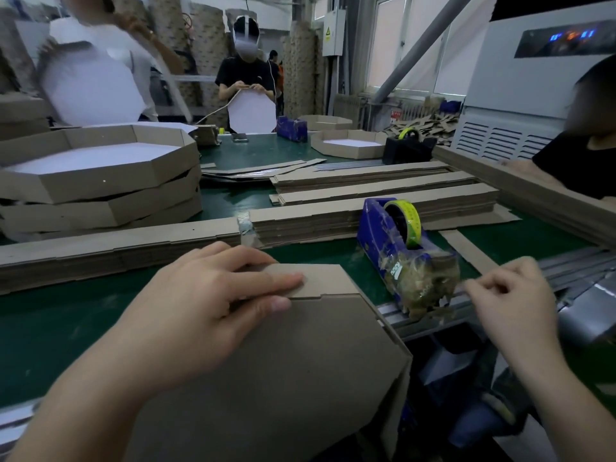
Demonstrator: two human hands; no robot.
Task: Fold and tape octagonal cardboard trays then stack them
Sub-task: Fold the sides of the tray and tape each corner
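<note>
The unfinished octagonal cardboard tray (300, 361) sits at the near edge of the green table (50, 321). It is tilted, brown underside facing up, and overhangs the table edge toward the person. The left hand (206, 301) lies over its far rim. The fingers are stretched flat along a folded side flap and the thumb presses the base panel just below the fold, so the hand is pressing rather than clenching.

To the right, the right hand (513, 295) has curled fingers. Its thumb and forefinger pinch the tape end (461, 285) at the cutter of a blue tape dispenser (393, 248), though the clear tape itself is hard to make out. The dispenser carries a yellow-green roll (408, 216), and its front is crusted with tape scraps.

Beyond the tray lie piles of flat cardboard strips (383, 195). At far left is a stack of finished trays (100, 181) with white bases. Across the table are a black dispenser (408, 150), a single finished tray (350, 145), and a person (246, 71) holding a white octagon.
</note>
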